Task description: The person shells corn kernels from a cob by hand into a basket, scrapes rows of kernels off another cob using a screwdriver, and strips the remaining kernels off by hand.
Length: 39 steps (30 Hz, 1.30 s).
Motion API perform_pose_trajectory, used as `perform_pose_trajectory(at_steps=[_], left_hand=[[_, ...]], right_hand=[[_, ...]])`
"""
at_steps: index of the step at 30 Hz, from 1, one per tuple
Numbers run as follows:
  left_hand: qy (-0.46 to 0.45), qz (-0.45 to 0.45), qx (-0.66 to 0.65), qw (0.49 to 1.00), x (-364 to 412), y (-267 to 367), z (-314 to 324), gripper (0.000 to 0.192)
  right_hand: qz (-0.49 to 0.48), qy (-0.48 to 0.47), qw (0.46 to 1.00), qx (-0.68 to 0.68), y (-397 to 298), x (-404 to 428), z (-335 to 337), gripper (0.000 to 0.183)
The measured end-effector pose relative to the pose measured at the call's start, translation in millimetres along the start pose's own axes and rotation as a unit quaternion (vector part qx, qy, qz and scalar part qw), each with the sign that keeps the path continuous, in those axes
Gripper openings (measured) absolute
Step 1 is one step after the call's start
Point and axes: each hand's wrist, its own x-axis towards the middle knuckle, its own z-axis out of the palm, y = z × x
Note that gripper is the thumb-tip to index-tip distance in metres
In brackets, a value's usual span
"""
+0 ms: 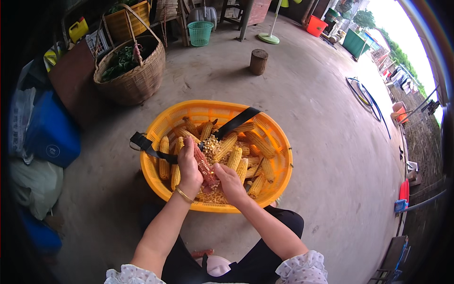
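Observation:
An orange plastic basket [288,167] with black straps stands on the floor before me, holding many yellow corn cobs [260,143] and loose kernels [212,146]. Above it, my left hand [189,170] grips a reddish, mostly stripped corn cob [203,161], tilted, thumb along its upper end. My right hand [228,181] is at the cob's lower end, its thumb against the cob; the fingers are partly hidden beneath, so I cannot tell how firmly they hold it. A few pale kernels remain on the cob.
A woven basket [149,76] with green leaves stands at the upper left, near blue containers [56,131]. Beyond are a wooden stump [258,62], a green plastic basket [200,33] and a fan base [268,38]. A reddish cob [202,253] lies between my legs. A hose [370,99] lies at the right.

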Motion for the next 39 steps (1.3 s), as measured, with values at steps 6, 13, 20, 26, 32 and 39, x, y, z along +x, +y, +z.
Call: perform_pose_trajectory(at_steps=[6,13,20,26,32,39], left_hand=[[-0.006,0.074,0.046,0.996,-7,-2,14,0.037],[-0.019,-0.065,-0.036,0.997,2,-5,1,0.034],[-0.018,-0.140,-0.107,0.984,10,4,-10,0.041],[-0.013,-0.074,-0.038,0.996,2,3,-12,0.038],[-0.130,-0.091,0.050,0.986,-8,-1,-5,0.032],[-0.150,-0.122,0.161,0.968,-26,3,-14,0.030]], right_hand=[[-0.077,-0.038,0.977,-0.193,8,4,-12,0.036],[-0.061,-0.018,0.990,-0.125,15,10,-24,0.035],[-0.229,0.125,0.842,-0.472,-6,4,-38,0.039],[0.026,-0.080,0.988,-0.132,-6,-13,-13,0.041],[-0.108,0.020,0.957,-0.269,-6,-11,-19,0.029],[-0.083,0.005,0.953,-0.291,-2,-18,-26,0.029]])
